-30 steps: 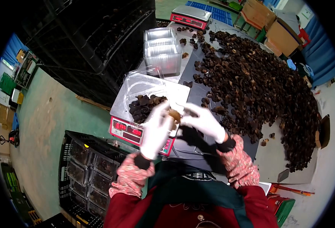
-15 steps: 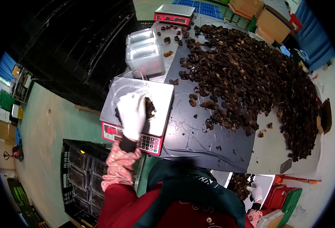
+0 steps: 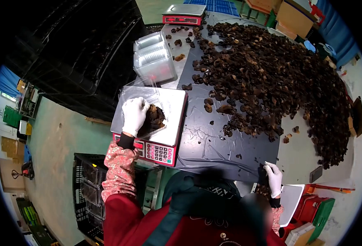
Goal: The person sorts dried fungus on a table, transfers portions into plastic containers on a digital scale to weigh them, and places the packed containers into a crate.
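My left hand [image 3: 135, 116], in a white glove, is over the left side of an open clear plastic box [image 3: 155, 132]. Its fingers are closed against the dark, curled mushroom-like pieces [image 3: 154, 119] inside; what they pinch is hidden. Under the box is a red scale with a silver plate [image 3: 173, 104], its keypad facing me. My right hand [image 3: 273, 179], also gloved, is at the table's near right edge, above a white tray [image 3: 292, 201]. Its fingers are bent together, and anything between them is too small to tell.
A large heap of dark pieces [image 3: 267, 69] covers the table's far right. Stacked clear boxes [image 3: 154, 59] stand behind the scale, with a second scale [image 3: 184, 16] farther back. Black crates [image 3: 74, 53] rise at left; another crate [image 3: 80, 197] holds filled boxes. A dark flat object [image 3: 316, 174] lies at right.
My right hand left the box area, dropped to the white tray, then rose to the table edge. My left hand has stayed at the box, shifting slightly left. The view has turned somewhat.
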`<state>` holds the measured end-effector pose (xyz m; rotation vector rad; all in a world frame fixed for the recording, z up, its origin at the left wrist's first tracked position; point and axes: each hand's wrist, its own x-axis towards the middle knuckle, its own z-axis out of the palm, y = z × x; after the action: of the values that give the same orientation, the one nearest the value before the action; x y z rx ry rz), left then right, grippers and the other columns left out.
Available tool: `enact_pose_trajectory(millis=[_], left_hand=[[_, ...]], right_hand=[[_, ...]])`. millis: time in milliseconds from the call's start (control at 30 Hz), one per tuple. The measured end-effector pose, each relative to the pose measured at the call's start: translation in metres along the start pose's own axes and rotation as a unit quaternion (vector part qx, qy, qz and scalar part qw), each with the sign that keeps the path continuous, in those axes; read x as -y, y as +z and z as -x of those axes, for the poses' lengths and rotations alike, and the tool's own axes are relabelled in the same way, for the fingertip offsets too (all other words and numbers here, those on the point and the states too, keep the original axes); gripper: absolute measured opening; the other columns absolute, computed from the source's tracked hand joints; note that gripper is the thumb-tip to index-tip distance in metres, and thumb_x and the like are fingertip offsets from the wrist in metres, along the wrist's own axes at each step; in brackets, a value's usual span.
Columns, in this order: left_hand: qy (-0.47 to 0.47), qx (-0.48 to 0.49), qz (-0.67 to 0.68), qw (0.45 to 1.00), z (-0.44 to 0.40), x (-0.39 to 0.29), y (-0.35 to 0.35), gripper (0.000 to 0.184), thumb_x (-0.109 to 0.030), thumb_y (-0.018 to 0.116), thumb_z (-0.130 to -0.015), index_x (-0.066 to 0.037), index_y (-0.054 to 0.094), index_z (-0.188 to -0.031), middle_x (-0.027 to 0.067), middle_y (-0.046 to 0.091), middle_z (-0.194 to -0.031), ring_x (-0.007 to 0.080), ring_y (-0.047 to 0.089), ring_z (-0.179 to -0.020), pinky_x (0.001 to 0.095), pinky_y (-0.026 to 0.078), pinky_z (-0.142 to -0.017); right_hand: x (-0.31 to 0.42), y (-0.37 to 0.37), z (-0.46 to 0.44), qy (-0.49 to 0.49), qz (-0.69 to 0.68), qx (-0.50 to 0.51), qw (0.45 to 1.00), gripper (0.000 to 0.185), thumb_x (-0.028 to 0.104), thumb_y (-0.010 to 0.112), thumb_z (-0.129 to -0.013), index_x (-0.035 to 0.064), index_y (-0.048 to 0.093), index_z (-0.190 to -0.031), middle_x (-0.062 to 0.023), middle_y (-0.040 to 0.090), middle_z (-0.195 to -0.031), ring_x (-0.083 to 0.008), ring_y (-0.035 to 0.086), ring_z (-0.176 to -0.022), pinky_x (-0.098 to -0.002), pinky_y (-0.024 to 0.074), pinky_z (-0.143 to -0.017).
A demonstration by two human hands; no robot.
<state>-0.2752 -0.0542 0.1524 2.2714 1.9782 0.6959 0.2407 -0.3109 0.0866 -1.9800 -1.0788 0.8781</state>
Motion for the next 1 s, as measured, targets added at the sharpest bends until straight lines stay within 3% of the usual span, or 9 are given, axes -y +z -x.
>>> enact_pose_trajectory(millis=[100,367,533,633,767,833,900,967,1000], left_hand=[[-0.012,-0.012,0.025,1.0,-0.001,0.007,0.002,0.011,-0.021,0.067,-0.087,-0.011,0.062,-0.088,0.0062,0.064,-0.08,0.0284,0.059,-0.091,0.0424,0.036,-0.092],[0.117,-0.064,-0.033,0.99,-0.006,0.015,0.014,0.007,-0.014,0.068,-0.084,-0.012,0.062,-0.086,0.0051,0.063,-0.077,0.0255,0.06,-0.087,0.0421,0.038,-0.094],[0.136,-0.081,-0.069,0.985,-0.01,0.004,0.005,0.006,-0.012,0.068,-0.083,-0.011,0.062,-0.081,0.006,0.062,-0.074,0.0268,0.059,-0.085,0.0429,0.038,-0.092],[0.131,-0.126,-0.065,0.981,-0.01,-0.002,-0.014,0.006,-0.01,0.068,-0.082,-0.009,0.062,-0.082,0.0075,0.062,-0.076,0.0293,0.058,-0.085,0.0425,0.04,-0.087],[0.145,-0.071,0.04,0.986,0.001,-0.069,-0.019,0.007,-0.006,0.068,-0.082,-0.004,0.062,-0.084,0.0135,0.062,-0.081,0.0342,0.058,-0.085,0.0416,0.044,-0.078],[0.197,0.001,0.17,0.966,0.018,-0.113,0.021,0.006,-0.007,0.067,-0.083,-0.003,0.063,-0.083,0.014,0.064,-0.083,0.0339,0.06,-0.084,0.0417,0.046,-0.076],[0.226,0.106,0.302,0.92,0.046,-0.201,0.046,0.008,-0.011,0.066,-0.085,-0.003,0.064,-0.082,0.0129,0.065,-0.083,0.0331,0.062,-0.08,0.0418,0.048,-0.073],[0.462,0.203,0.306,0.808,0.073,-0.268,0.09,0.007,-0.012,0.065,-0.082,-0.007,0.067,-0.085,0.0088,0.066,-0.084,0.0295,0.064,-0.079,0.0402,0.05,-0.072],[0.46,0.163,0.374,0.789,0.106,-0.299,0.114,0.012,-0.015,0.065,-0.08,-0.006,0.067,-0.088,0.0085,0.068,-0.09,0.0281,0.066,-0.082,0.0388,0.051,-0.074]], right_hand=[[0.013,0.008,-0.006,0.021,-0.019,0.034,0.999,0.024,0.012,0.06,-0.096,0.0008,0.069,-0.115,-0.0017,0.071,-0.091,-0.0036,0.051,-0.069,-0.0197,0.042,-0.064],[0.029,0.021,-0.008,0.01,-0.065,0.075,0.995,0.022,0.012,0.06,-0.097,0.0006,0.07,-0.113,-0.0036,0.071,-0.094,-0.0044,0.054,-0.07,-0.0201,0.0438,-0.065],[0.046,0.026,-0.001,0.055,-0.273,0.07,0.958,0.024,0.013,0.052,-0.1,-0.0027,0.068,-0.111,-0.0033,0.069,-0.089,-0.0047,0.052,-0.065,-0.0194,0.0407,-0.06],[0.049,0.025,0.001,0.065,-0.295,0.073,0.951,0.024,0.013,0.051,-0.1,-0.0027,0.067,-0.109,-0.0039,0.069,-0.092,-0.0057,0.054,-0.067,-0.0199,0.0419,-0.061],[0.041,0.006,0.011,-0.07,-0.188,0.046,0.979,0.028,0.016,0.049,-0.101,-0.0022,0.066,-0.112,-0.0016,0.067,-0.089,-0.0046,0.05,-0.067,-0.0185,0.0369,-0.059],[0.053,-0.014,0.021,-0.027,-0.213,-0.021,0.976,0.028,0.017,0.05,-0.101,-0.0023,0.066,-0.112,-0.0008,0.067,-0.088,-0.0045,0.05,-0.067,-0.0183,0.0369,-0.06],[0.061,-0.045,0.036,0.025,-0.31,-0.098,0.945,0.029,0.02,0.052,-0.1,-0.0021,0.066,-0.112,0.0,0.066,-0.089,-0.0045,0.05,-0.07,-0.0189,0.0385,-0.061],[0.061,-0.07,0.052,0.013,-0.332,-0.178,0.926,0.034,0.028,0.053,-0.099,-0.0008,0.064,-0.113,0.001,0.063,-0.091,-0.0051,0.05,-0.072,-0.0199,0.0394,-0.06],[0.061,-0.079,0.06,0.014,-0.359,-0.208,0.91,0.036,0.031,0.053,-0.099,-0.0001,0.064,-0.113,0.0013,0.062,-0.092,-0.0054,0.05,-0.072,-0.0202,0.0389,-0.059]])
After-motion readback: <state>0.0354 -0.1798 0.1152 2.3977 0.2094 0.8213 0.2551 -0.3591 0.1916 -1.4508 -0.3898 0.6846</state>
